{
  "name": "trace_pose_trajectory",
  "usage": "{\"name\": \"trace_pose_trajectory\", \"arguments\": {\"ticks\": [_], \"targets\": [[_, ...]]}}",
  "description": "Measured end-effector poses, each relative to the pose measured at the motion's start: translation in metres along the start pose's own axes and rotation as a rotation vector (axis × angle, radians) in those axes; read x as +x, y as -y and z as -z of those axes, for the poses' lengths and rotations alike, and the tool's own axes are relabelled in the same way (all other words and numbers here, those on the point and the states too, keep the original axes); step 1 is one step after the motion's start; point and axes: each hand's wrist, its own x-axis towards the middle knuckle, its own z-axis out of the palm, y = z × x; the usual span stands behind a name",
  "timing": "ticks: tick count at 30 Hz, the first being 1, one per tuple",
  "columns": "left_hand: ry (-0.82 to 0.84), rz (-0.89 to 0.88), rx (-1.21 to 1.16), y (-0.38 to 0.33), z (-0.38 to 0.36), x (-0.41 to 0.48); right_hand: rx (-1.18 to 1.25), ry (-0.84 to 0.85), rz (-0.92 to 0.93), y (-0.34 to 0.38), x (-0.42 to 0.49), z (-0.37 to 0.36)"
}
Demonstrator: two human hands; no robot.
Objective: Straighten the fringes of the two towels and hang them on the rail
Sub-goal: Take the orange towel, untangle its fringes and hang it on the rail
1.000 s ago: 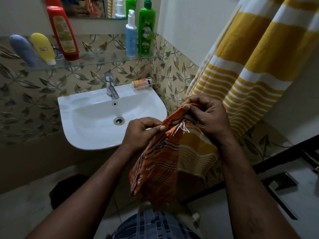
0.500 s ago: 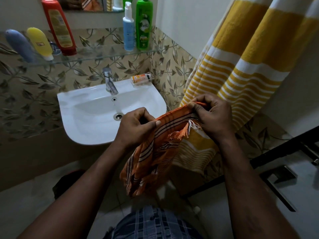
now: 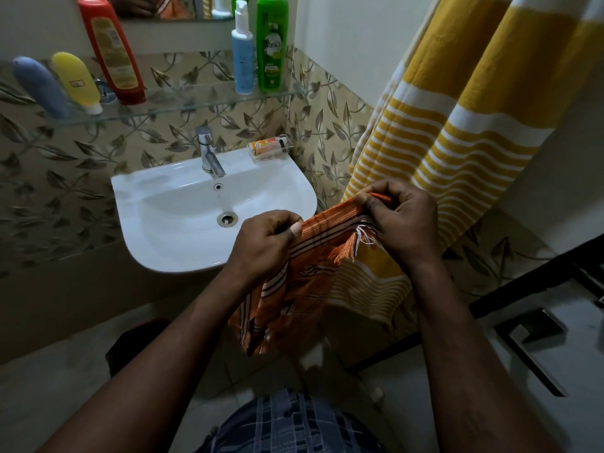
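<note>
Hanging below both hands, the orange towel (image 3: 291, 289) was held up just right of the sink (image 3: 153, 217). Its top edge was pinched by the curled fingers of the left hand (image 3: 264, 243) and gripped by the curled fingers of the right hand (image 3: 405, 220). The fringe (image 3: 346, 248) was left dangling between them. The yellow striped towel (image 3: 474, 152) was seen draped just behind.

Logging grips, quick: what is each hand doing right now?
The left hand pinches the orange towel at its top edge.
The right hand grips the orange towel beside its fringe.
</note>
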Motion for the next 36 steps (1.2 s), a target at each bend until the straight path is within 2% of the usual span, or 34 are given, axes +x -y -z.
{"name": "trace_pose_trajectory", "arguments": {"ticks": [8, 16, 20, 23, 26, 29, 36], "targets": [[0.047, -0.012, 0.072, -0.001, -0.01, -0.001, -0.02, -0.008, -0.046, 0.001, 0.0, -0.004], [-0.076, -0.047, 0.141, -0.001, -0.009, -0.003, -0.028, -0.052, -0.11, -0.003, -0.009, -0.009], [-0.093, -0.075, 0.151, -0.003, -0.009, -0.005, -0.176, -0.061, -0.024, -0.008, -0.014, -0.011], [-0.079, -0.058, 0.131, -0.001, -0.012, -0.006, -0.234, -0.012, 0.093, -0.003, -0.018, -0.01], [-0.12, -0.021, 0.129, 0.004, -0.009, -0.003, -0.15, 0.118, 0.168, -0.002, -0.018, -0.004], [-0.142, -0.01, 0.15, 0.007, -0.003, 0.0, -0.216, 0.221, 0.253, -0.006, -0.017, 0.0], [-0.095, -0.108, 0.219, 0.003, -0.012, 0.0, -0.353, 0.195, 0.155, -0.001, -0.021, -0.016]]}}
